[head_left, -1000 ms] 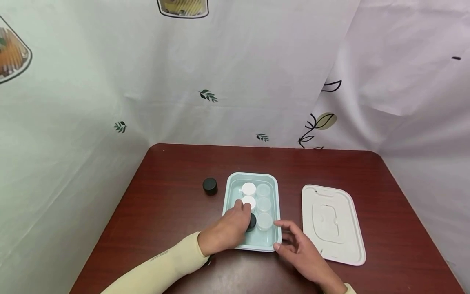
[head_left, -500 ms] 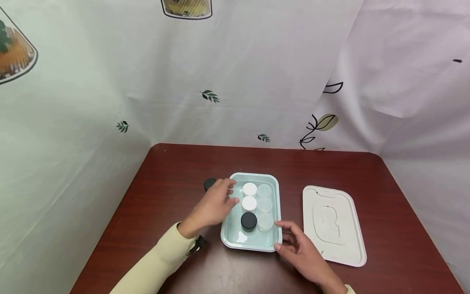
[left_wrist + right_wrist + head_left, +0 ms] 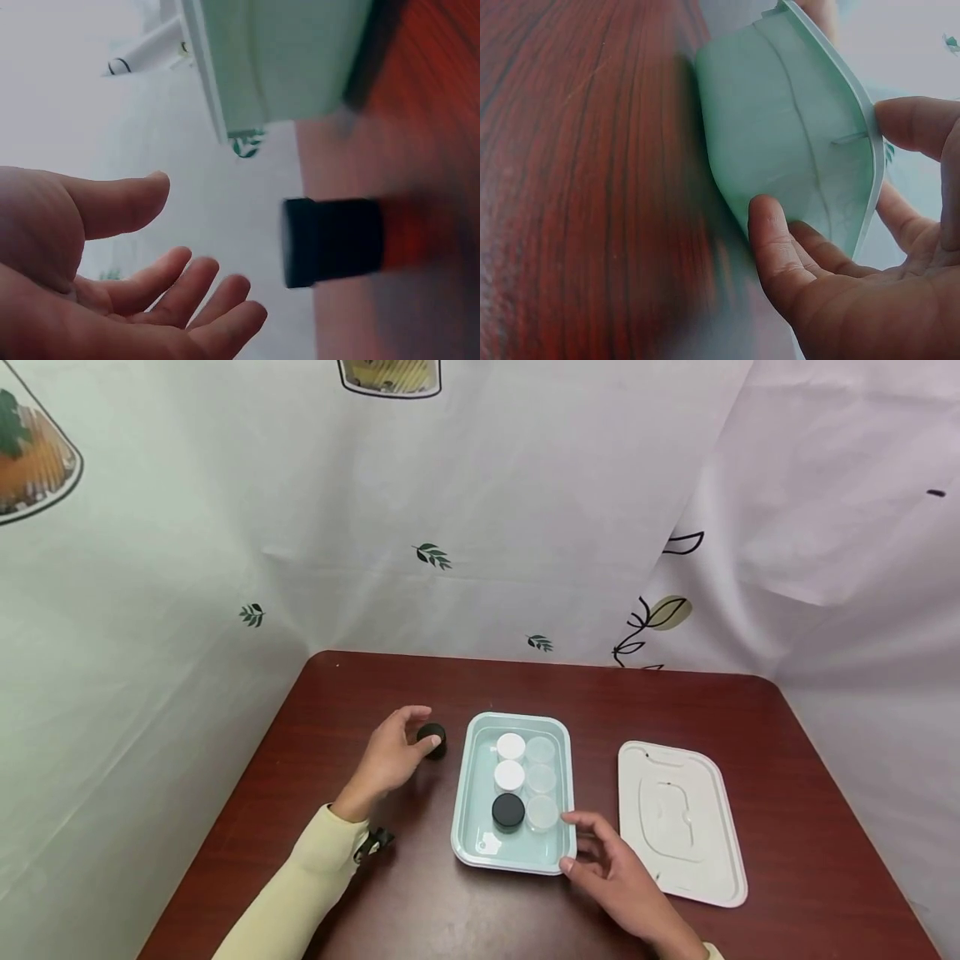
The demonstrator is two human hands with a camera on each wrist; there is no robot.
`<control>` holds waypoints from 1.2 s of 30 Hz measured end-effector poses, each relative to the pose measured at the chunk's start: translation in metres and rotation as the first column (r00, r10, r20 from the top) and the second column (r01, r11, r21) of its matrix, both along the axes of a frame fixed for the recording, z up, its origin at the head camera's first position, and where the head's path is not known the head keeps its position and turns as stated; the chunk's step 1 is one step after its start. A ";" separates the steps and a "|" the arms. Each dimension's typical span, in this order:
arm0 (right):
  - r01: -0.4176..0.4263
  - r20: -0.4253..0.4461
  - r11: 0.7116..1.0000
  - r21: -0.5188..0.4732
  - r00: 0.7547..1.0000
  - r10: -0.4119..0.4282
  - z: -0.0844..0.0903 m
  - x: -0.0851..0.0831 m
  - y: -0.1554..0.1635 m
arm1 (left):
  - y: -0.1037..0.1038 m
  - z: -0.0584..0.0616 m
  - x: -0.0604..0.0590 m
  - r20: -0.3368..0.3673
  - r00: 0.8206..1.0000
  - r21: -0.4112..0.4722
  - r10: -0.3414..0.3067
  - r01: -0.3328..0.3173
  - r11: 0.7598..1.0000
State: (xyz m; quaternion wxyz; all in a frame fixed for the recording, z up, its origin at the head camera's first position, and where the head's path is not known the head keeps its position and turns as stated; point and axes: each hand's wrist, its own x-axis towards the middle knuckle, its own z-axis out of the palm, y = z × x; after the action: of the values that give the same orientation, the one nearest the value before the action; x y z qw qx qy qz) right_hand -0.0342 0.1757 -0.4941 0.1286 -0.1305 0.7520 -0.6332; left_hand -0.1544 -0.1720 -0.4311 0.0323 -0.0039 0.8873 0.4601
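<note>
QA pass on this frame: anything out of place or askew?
One black-lidded jar sits alone on the table, left of the tray that holds the other six; the left hand is at it. The tray's lid lies apart. Nothing spilled.

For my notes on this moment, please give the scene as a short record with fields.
left hand: open, fingers around the black-lidded jar on the table, grip not yet closed
right hand: holds the near right corner of the mint green tray
in tray: two white-lidded jars, one black-lidded jar, three clear jars
right of tray: white lid
surface: dark red table
</note>
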 end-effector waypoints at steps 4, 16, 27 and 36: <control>0.003 0.008 1.000 0.003 1.000 -0.003 0.001 0.001 -0.001 | -0.005 -0.010 -0.004 0.031 0.999 -0.009 0.022 -0.022 1.000; 0.009 0.006 1.000 0.008 1.000 -0.009 0.001 0.002 -0.002 | -0.008 -0.034 -0.016 0.097 0.995 0.133 -0.002 -0.010 0.991; 0.018 0.017 1.000 0.012 1.000 -0.018 0.001 0.001 -0.002 | -0.015 -0.058 -0.023 0.170 0.984 0.286 -0.053 0.002 0.958; 0.023 0.014 1.000 0.006 1.000 -0.023 0.004 0.001 -0.003 | -0.020 -0.063 -0.022 0.172 0.981 0.350 -0.092 0.026 0.936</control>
State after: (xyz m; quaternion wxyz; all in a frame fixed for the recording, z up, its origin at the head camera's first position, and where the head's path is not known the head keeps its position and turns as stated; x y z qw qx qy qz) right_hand -0.0328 0.1729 -0.4906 0.1272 -0.1169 0.7543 -0.6334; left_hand -0.1762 -0.1916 -0.4945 0.1290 -0.0145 0.7854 0.6053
